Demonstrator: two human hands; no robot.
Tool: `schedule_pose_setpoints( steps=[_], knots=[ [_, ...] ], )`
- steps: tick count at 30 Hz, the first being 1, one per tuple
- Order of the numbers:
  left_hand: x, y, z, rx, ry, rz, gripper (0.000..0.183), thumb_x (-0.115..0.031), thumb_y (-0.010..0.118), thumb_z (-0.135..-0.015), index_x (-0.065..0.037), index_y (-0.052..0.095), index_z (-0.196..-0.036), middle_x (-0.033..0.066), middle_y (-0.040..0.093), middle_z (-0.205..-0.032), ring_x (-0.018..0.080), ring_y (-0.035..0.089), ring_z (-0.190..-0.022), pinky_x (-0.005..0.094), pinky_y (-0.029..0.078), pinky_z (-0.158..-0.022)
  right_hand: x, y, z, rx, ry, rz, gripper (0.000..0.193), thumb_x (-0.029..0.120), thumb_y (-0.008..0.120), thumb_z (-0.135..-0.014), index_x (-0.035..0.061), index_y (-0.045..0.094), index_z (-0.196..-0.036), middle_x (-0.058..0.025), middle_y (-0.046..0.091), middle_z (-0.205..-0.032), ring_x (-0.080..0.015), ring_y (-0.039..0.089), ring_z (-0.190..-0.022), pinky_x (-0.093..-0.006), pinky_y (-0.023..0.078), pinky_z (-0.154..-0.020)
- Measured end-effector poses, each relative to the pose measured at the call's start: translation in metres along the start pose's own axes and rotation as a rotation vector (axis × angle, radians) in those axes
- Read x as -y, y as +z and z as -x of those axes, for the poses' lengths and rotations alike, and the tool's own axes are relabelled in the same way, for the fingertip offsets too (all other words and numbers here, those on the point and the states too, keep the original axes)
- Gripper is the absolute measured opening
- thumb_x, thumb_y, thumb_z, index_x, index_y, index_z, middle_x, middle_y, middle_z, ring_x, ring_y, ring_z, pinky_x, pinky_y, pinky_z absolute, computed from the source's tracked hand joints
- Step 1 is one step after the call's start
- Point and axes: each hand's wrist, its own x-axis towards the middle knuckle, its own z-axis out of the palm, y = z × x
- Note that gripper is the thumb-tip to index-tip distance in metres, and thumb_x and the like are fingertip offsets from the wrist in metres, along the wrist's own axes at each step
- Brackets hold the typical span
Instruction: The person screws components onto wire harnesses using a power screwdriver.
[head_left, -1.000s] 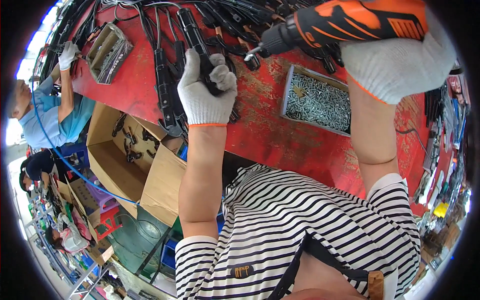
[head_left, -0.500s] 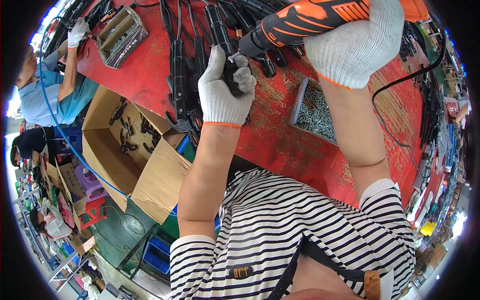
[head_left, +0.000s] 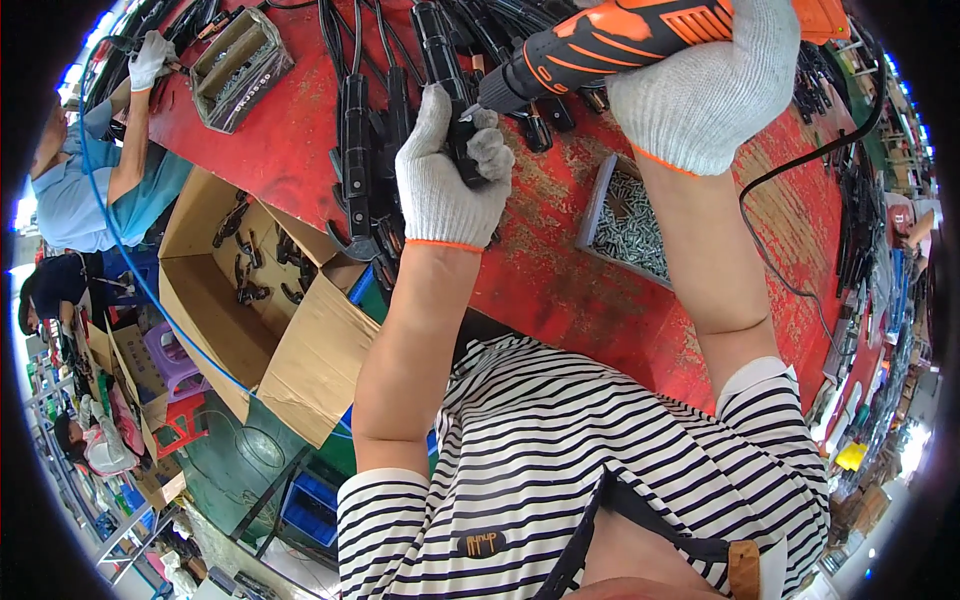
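Note:
My left hand (head_left: 455, 185), in a white knit glove, is closed round a black electrode holder (head_left: 437, 45) with its thumb along one side. My right hand (head_left: 705, 95), gloved alike, grips an orange and black power drill (head_left: 625, 45) by the handle. The drill's chuck points left, and its bit reaches the holder beside my left fingertips. Contact of the bit with a screw is too small to make out. Several more black holders (head_left: 356, 150) with cables lie left of my left hand. A tray of silver screws (head_left: 630, 228) sits near my right forearm.
A wooden box (head_left: 236, 70) of small parts stands far left on the red table (head_left: 560, 290). Below it, an open carton (head_left: 215, 320) contains several clamp-like parts. A black cord (head_left: 800, 165) curves across the right side. A co-worker's gloved hand (head_left: 152, 60) works at the far left.
The view has shifted slightly. Both hands keep nearly the same place, with the drill still against the electrode holder. The co-worker at the left has leaned a little.

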Motion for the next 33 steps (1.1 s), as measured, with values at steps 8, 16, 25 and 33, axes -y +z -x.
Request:
schedule_pose_setpoints(
  steps=[8,16,25,33],
  knots=[
    [-0.003,-0.001,0.001,0.003,-0.036,0.033,0.038,-0.042,0.064,-0.103,-0.005,0.059,-0.094,0.0024,0.054,-0.075,0.0101,0.045,-0.056,0.0256,0.035,-0.052,0.001,-0.005,-0.001,0.009,-0.046,0.005,0.033,0.032,0.063,-0.101,0.0058,0.054,-0.119,-0.0101,0.069,-0.088,-0.0191,0.068,-0.062,-0.0354,0.060,-0.055],
    [0.001,0.002,-0.002,-0.029,0.002,0.029,0.046,-0.047,0.068,-0.100,-0.002,0.061,-0.090,0.0058,0.059,-0.076,0.0122,0.048,-0.056,0.0256,0.037,-0.048,0.002,-0.002,0.000,0.008,-0.043,-0.008,0.033,0.032,0.062,-0.101,0.0058,0.055,-0.119,-0.0097,0.068,-0.089,-0.0190,0.068,-0.062,-0.0359,0.059,-0.055],
    [0.003,-0.002,-0.003,-0.035,0.034,-0.007,0.034,-0.041,0.066,-0.102,-0.008,0.061,-0.101,0.0057,0.061,-0.079,0.0124,0.049,-0.058,0.0253,0.038,-0.049,0.001,-0.004,-0.005,-0.005,0.100,-0.199,0.034,0.035,0.064,-0.100,0.0065,0.055,-0.117,-0.0081,0.068,-0.087,-0.0169,0.067,-0.061,-0.0329,0.060,-0.055],
    [0.005,0.000,-0.007,-0.088,0.096,-0.115,0.022,-0.031,0.066,-0.104,-0.021,0.056,-0.121,0.0042,0.059,-0.083,0.0126,0.050,-0.061,0.0258,0.037,-0.051,-0.010,0.008,-0.012,0.259,0.271,-0.719,0.030,0.033,0.064,-0.100,0.0032,0.059,-0.103,-0.0080,0.065,-0.084,-0.0170,0.067,-0.064,-0.0323,0.057,-0.057]
  ],
)
